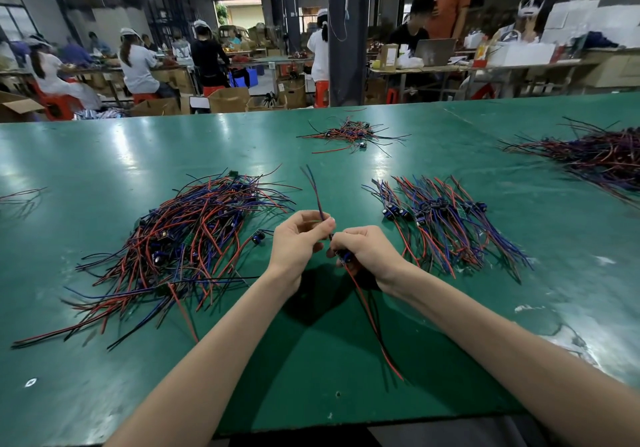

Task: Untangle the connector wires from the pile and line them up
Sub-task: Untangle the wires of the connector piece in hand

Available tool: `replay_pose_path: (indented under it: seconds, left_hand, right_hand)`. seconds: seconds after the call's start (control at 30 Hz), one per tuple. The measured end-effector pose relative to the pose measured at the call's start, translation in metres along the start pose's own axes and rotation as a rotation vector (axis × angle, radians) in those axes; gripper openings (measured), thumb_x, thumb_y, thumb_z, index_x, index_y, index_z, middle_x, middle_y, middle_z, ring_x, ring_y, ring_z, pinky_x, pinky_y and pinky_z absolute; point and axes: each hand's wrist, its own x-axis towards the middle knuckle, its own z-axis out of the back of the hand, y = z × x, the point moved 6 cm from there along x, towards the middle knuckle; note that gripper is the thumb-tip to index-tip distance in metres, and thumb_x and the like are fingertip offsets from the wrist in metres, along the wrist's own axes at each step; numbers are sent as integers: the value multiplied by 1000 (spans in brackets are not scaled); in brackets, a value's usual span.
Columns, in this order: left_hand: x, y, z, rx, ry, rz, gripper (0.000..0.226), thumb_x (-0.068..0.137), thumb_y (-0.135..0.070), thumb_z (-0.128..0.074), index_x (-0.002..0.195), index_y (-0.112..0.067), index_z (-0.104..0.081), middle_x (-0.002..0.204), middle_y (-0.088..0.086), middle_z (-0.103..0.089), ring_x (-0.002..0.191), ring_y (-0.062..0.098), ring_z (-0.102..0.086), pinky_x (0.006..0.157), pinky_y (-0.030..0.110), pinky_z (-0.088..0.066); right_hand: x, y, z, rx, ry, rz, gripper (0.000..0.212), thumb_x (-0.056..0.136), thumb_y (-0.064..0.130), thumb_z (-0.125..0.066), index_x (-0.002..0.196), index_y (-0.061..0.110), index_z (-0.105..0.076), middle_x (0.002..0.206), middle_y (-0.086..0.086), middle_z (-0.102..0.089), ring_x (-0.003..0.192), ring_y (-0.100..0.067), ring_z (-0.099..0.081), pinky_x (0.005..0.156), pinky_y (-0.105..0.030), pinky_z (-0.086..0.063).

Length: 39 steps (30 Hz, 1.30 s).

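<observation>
Right now both my hands are busy with one connector wire, just right of the tangled pile and nearer to me than its far edge. My left hand pinches the blue upper leads between thumb and fingertips. My right hand is curled round the part with the small blue component, and the red-and-black tail trails down toward me over the desk.

If I pull my hands apart too hard, I think a lead could strain where it joins the component. The loose tail could also drag across the desk and hook a strand straying out of the pile.

By count: two hands, one wire held, one tangled pile with far too many strands to number. Right of the pile, past my hands, lies one lined-up row; dropping the wire in crooked would muddle it. Left of the pile lie a few stray wires. Beyond the pile sit two more heaps, a small one and a larger one far off to the right.
</observation>
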Motion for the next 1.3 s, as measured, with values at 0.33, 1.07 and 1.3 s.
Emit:
replay_pose_path:
  seconds: [0.33,1.07,1.3]
  left_hand:
    - [1,0,-3,-187,92,130,13,84,-4,-64,75,-4,-55,56,4,-58,44,14,-49,43,22,-43]
    - [20,-2,31,30,-155,-2,17,79,-16,-75,72,-13,-60,71,4,-60,50,6,-43,55,20,-39]
    - [24,-3,48,55,-240,9,23,80,-17,-75,70,-15,-55,62,-3,-55,50,8,-40,54,22,-37]
  right_hand:
    - [-1,2,-8,99,116,-14,29,87,8,-59,59,5,-61,59,-6,-51,44,-12,-38,39,-16,-27]
    - [-3,-1,-10,7,121,3,37,84,7,-60,48,12,-62,55,-8,-47,37,-9,-31,34,-15,-21]
    - [-6,-2,-17,-23,174,-1,38,85,8,-61,47,15,-61,53,-5,-46,39,-10,-28,36,-14,-18]
